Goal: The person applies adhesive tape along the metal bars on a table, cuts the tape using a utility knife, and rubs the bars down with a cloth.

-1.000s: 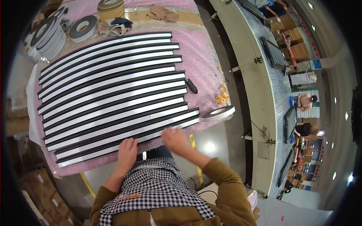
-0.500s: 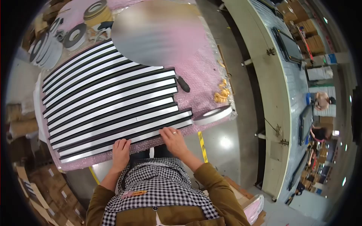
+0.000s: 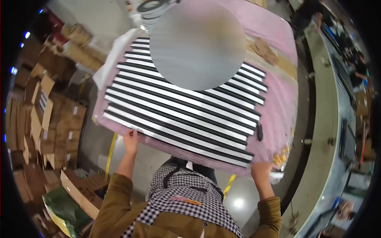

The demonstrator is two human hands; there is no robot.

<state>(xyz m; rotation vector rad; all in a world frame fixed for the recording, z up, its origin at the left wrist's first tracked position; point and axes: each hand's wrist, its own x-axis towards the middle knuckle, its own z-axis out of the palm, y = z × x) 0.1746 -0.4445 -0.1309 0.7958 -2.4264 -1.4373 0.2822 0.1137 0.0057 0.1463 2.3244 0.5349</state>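
Long black-and-white strips (image 3: 178, 123) lie side by side on the pink bubble-wrapped table (image 3: 278, 107). My left hand (image 3: 130, 142) is at the near left edge, by the nearest strip. Its fingertips are pinched together, and a small pale bit shows beside them; what they hold is unclear. My right hand (image 3: 261, 170) rests by the near right corner, past the strips' right ends. Its fingers are smeared and partly hidden. A white tape roll (image 3: 276, 177) shows in part beside it. A black-handled tool (image 3: 259, 131) lies right of the strips.
Yellow scraps (image 3: 281, 156) lie near the table's right edge. Tape rolls (image 3: 151, 5) sit at the far side. Cardboard boxes (image 3: 59, 135) are stacked at left. A long conveyor bench (image 3: 317, 158) runs along the right, with people beyond. A blurred disc covers the upper middle.
The view has swung, shifting the table rightward in the picture. My hands have moved apart: the left toward the strips' left end, the right past their right ends to the corner.
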